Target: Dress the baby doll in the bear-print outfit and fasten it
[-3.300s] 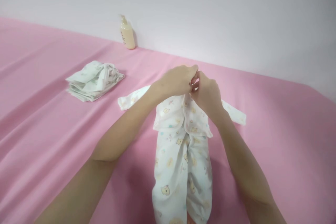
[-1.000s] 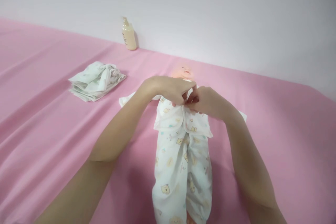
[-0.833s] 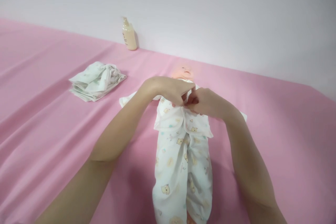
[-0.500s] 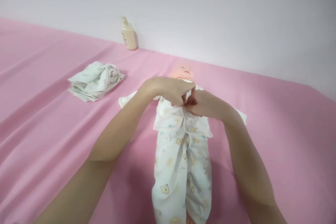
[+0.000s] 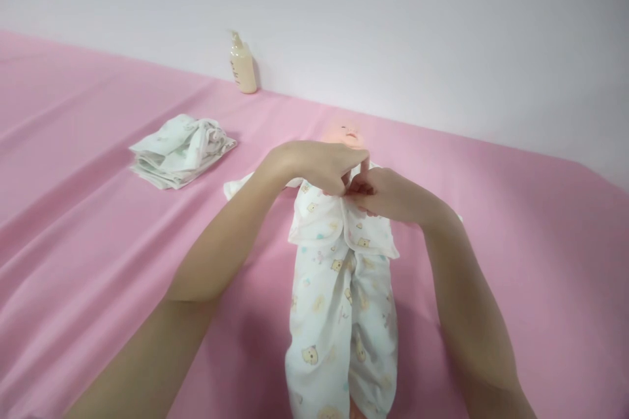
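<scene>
Fingers (image 5: 363,186) bent, left hand (image 5: 319,162) and right hand (image 5: 393,195) meeting at the shirt (image 5: 317,219) front; tips partly hidden, can't tell if they pinch cloth. Left to right: folded cloth stack (image 5: 179,150), pump bottle (image 5: 243,71) upright near the wall (image 5: 442,33), doll (image 5: 351,137) on its back in shirt and trousers (image 5: 319,327). Forearms (image 5: 211,252) block most of the sleeves (image 5: 238,186). Pink sheet (image 5: 98,242) underneath, creased on the left; wall behind is pale.

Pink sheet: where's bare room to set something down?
Right: pink sheet outside the right forearm. Left: creased stretch between the left forearm and cloth stack. Crowded: jacket front, under the left hand and right hand.
</scene>
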Demonstrator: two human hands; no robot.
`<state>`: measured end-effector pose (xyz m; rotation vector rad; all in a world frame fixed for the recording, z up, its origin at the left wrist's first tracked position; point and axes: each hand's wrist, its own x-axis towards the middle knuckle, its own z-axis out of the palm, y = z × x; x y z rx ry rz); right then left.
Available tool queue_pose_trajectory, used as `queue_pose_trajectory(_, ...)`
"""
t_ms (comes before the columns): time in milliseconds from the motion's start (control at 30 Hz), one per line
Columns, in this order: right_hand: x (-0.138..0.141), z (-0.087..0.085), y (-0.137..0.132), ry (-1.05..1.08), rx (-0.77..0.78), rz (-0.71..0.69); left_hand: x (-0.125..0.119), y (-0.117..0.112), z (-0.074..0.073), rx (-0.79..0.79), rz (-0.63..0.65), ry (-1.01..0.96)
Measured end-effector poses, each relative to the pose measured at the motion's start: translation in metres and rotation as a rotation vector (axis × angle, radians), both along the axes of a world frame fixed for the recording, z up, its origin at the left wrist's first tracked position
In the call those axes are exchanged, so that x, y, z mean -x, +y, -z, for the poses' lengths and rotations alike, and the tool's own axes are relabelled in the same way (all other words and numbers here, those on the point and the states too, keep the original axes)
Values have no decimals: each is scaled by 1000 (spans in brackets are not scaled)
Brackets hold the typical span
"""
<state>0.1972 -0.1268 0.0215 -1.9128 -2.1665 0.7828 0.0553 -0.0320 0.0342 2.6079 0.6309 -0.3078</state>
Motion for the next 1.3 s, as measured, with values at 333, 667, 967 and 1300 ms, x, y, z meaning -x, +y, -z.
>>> queue_pose_trajectory(333,2,-4,0,30,29,31,-1,-4,-4,-5,-3,-1)
queue_pose_trajectory(667,-14,2,7,76,-29,-47,1,-2,-4,13,17,-26)
queue_pose_trajectory(967,-22,6,17,312,117,-1,1,-5,-5,22,-21,-63)
queue_pose_trajectory(1300,-21,13,19,415,77,29,-1,-6,-4,-4,-12,-65)
